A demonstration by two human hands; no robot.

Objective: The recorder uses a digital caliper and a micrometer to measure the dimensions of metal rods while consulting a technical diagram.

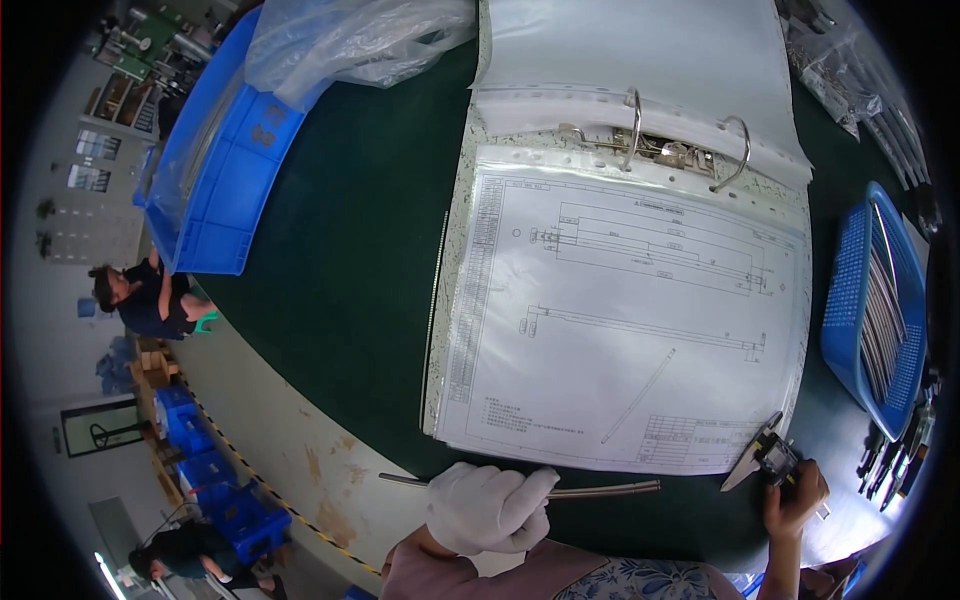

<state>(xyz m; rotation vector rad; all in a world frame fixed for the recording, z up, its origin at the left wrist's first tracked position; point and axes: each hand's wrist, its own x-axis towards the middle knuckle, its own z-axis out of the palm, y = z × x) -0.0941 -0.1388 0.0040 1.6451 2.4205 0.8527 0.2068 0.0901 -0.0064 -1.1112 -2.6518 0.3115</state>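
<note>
below the open binder [620, 300], gloved left hand [487, 508] is clamped on a thin metal rod [600, 490]; bare right hand [793, 497] grips a digital caliper [765, 455]; best keep the rod level and steady.

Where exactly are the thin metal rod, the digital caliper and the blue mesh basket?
thin metal rod [610, 489], head view, bare stretch right of the gloved left hand [487, 508].
digital caliper [776, 456], head view, dark display body.
blue mesh basket [846, 290], head view, left wall.
</note>
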